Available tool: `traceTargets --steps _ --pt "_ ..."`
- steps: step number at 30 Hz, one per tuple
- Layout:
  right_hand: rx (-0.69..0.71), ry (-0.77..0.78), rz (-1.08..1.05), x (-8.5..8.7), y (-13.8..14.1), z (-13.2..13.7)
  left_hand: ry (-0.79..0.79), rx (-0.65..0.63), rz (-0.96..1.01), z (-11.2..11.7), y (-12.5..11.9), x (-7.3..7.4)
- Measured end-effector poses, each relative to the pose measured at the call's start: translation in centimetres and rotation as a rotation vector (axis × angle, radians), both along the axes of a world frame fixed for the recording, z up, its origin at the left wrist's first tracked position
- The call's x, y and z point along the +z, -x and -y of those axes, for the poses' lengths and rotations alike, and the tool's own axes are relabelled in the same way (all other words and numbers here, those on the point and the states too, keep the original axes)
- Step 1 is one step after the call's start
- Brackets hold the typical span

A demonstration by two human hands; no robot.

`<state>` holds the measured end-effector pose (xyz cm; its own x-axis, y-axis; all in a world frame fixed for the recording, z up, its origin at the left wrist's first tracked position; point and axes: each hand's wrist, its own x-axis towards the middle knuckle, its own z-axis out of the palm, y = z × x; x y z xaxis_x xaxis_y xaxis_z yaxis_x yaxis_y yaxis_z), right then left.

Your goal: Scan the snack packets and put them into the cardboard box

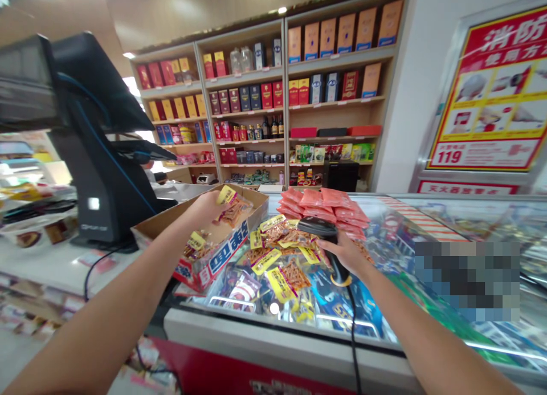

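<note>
Head view. Nearest the camera, two bare forearms reach forward from the lower corners over the metal front edge of a glass-topped freezer (299, 332). The left hand (207, 206) is raised over an open cardboard box (222, 252); its fingers are closed around a small clear snack packet with a yellow label (233, 207), held at the packet's left end just above the box's far half. More packets of the same kind lie inside the box at its near end. The right hand (344, 252) is wrapped fully around the grip of a black barcode scanner (322, 235), whose head points left toward a loose pile of yellow-labelled packets (282, 252) spread on the freezer glass just beside the box. The scanner's black cable (354, 338) hangs from the handle down past the freezer's front edge. Behind the pile and the scanner lies a heap of orange-red packets (325, 204), touching the pile's far side. To the left, on a white counter, stands a black point-of-sale terminal (92, 155). Along the back wall, wooden shelves (282, 98) carry boxed goods and bottles; at right hangs a red and yellow poster (491, 93).
</note>
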<state>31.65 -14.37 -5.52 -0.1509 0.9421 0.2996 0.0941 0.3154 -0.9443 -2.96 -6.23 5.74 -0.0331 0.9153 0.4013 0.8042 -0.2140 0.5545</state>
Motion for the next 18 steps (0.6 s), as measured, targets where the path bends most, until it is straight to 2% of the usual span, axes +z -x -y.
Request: traceTargets --steps 2,4,7,9,11,14,16,18 --pt "0.003 0.004 -0.005 0.1 0.0 0.1 0.044 -0.077 0.198 0.9 -3.2 -0.8" --pt "0.002 0.015 -0.008 0.2 0.0 0.2 -0.022 -0.150 0.355 1.3 -6.6 -2.2" --pt "0.001 0.013 -0.008 0.4 0.0 0.4 -0.164 -0.212 0.433 0.7 -10.9 -4.7" --pt "0.000 0.002 -0.011 0.5 0.0 0.5 -0.224 -0.207 0.450 -0.2 -12.8 -6.7" --pt "0.000 0.003 -0.032 0.6 -0.2 0.5 -0.215 -0.212 0.517 -1.1 -13.9 -8.9" --pt "-0.016 0.046 -0.087 0.7 -0.5 0.5 -0.124 -0.287 0.639 -1.8 -14.3 -12.0" --pt "-0.025 0.071 -0.104 0.7 -0.6 0.5 -0.087 -0.328 0.693 -2.0 -14.1 -13.5" --pt "-0.022 0.070 -0.091 0.6 -0.7 0.5 -0.085 -0.330 0.719 -2.2 -13.9 -14.2"
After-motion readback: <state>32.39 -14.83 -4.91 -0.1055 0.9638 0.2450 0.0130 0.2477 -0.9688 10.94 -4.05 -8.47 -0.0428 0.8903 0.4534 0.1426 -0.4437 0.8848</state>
